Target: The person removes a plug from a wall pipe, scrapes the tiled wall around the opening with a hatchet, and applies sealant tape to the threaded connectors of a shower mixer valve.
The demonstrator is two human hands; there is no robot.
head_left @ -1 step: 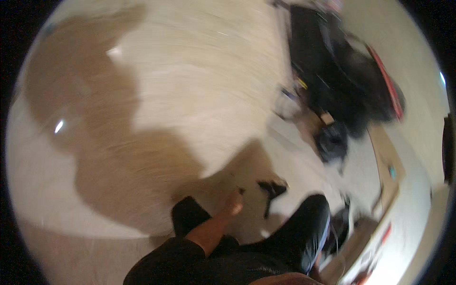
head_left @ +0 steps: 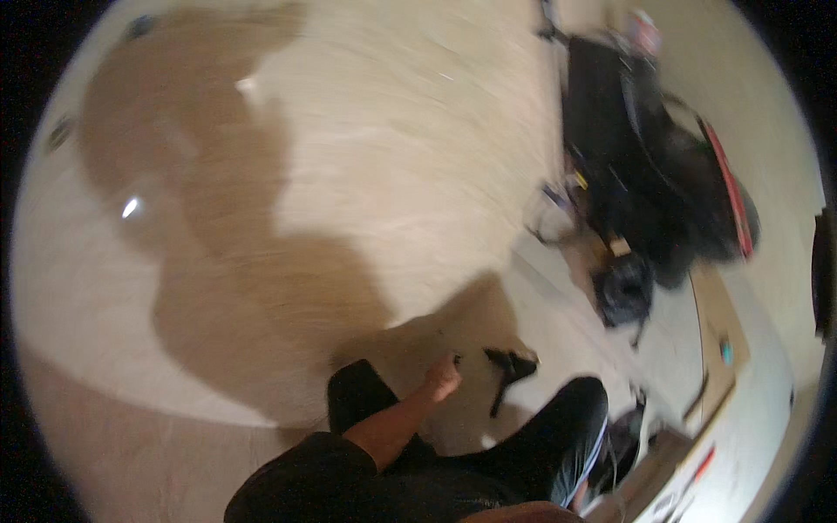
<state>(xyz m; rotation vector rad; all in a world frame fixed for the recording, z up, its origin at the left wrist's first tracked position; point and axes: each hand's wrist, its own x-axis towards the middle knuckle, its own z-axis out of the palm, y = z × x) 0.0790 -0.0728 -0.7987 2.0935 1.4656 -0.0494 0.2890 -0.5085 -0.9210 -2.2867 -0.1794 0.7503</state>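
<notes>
My left hand (head_left: 443, 377) reaches forward over the floor, between my dark-trousered legs. Its fingers are curled closed, and a small dark tip shows at the far side of them; what it belongs to is too small and blurred to name. Just right of this hand, apart from it, a black T-shaped tool (head_left: 510, 368) lies on the floor. Of my right arm (head_left: 523, 512), only a strip of skin shows along the lower edge. The right hand itself is out of sight.
A large black bag-like heap (head_left: 628, 148) with a red-edged thing (head_left: 728, 187) lies at the upper right. Nearer stands a dark bundle (head_left: 623, 292). A wooden board (head_left: 719, 327) runs along the right, with a red-handled tool (head_left: 704, 462) near its lower end. My shadow covers the left floor.
The floor, the heap and the black tool have shifted right and slightly down in the picture as my head moved. My left hand stays closed beside the tool.
</notes>
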